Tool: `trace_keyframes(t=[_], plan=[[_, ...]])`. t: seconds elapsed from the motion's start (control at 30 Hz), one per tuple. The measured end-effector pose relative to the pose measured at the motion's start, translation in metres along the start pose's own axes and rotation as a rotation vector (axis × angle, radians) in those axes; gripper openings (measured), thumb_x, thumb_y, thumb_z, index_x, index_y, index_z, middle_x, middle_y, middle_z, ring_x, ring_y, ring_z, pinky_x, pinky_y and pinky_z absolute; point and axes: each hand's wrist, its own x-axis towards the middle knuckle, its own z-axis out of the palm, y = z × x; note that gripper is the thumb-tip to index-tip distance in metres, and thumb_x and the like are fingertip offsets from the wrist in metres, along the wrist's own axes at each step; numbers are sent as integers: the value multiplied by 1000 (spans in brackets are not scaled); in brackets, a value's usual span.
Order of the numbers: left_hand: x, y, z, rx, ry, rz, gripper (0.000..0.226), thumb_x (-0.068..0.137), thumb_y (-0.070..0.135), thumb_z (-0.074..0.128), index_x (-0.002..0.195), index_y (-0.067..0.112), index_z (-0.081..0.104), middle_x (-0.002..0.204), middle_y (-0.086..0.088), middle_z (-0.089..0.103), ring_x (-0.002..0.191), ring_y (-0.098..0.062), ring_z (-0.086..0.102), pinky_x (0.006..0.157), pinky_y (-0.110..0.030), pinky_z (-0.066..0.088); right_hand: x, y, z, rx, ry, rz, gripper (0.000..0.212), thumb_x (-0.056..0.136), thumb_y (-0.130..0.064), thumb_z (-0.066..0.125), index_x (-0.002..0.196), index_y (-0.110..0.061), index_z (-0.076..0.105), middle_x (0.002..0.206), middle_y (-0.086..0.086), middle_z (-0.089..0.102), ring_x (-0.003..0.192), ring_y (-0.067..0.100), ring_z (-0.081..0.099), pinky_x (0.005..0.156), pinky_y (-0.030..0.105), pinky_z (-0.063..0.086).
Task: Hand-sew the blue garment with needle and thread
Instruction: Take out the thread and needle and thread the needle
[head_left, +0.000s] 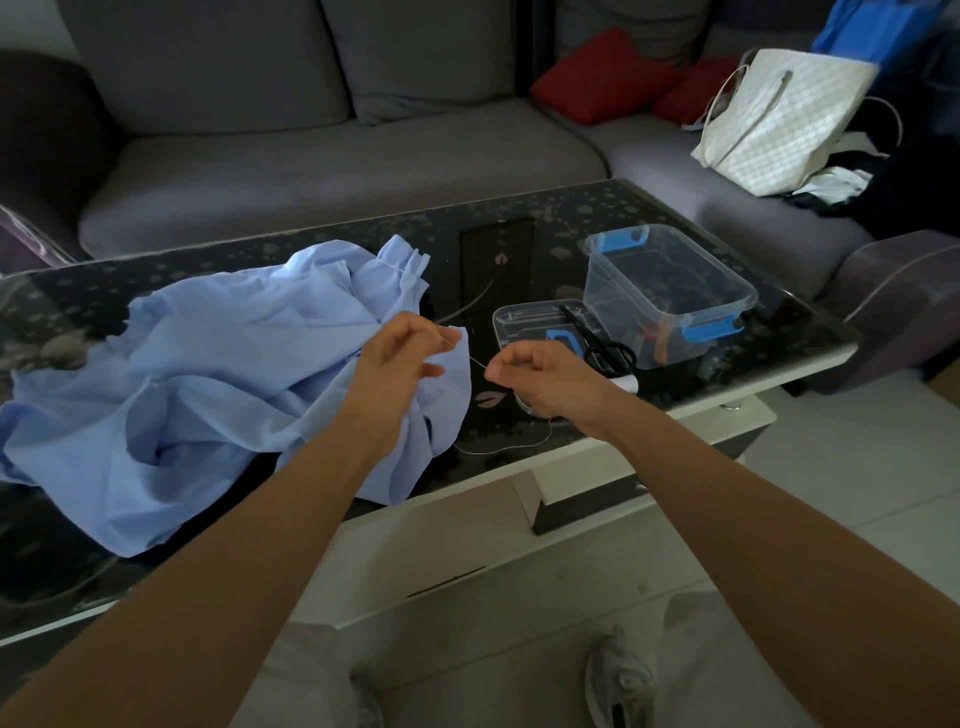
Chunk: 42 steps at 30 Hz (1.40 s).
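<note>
Looks like threading-up time: left hand (400, 358) and right hand (540, 375) both pinch the thread (477, 364), fingers curled, beside the blue garment (197, 374), so next needs a steady poke
</note>
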Motion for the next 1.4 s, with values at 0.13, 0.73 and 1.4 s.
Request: trace_keyframes(t=[0.13,0.73,1.4], plan=[[-5,11,-11,-614,-1,-78,28,101,14,41,75,14,52,85,-5,71,96,-21,70,95,-36,54,2,9,-6,25,35,48,10,97,-23,57,101,-16,65,77,-10,56,59,-4,52,56,15,33],[-5,-11,-61,341,459,-63,9,96,24,55,102,17,55,102,-8,59,92,-22,53,74,-33,41,-13,-2,-26,-203,142,125,14,92,-21,64,102,-13,69,92,-5,58,80,6,50,68,22,40],[-27,14,-3,-44,-157,-219,20,99,13,52,91,11,70,58,1,53,45,-5,42,46,-15,37,-20,-13,-9,-127,-5,7,14,94,-23,61,104,-16,68,91,-10,63,80,-2,57,64,17,42]])
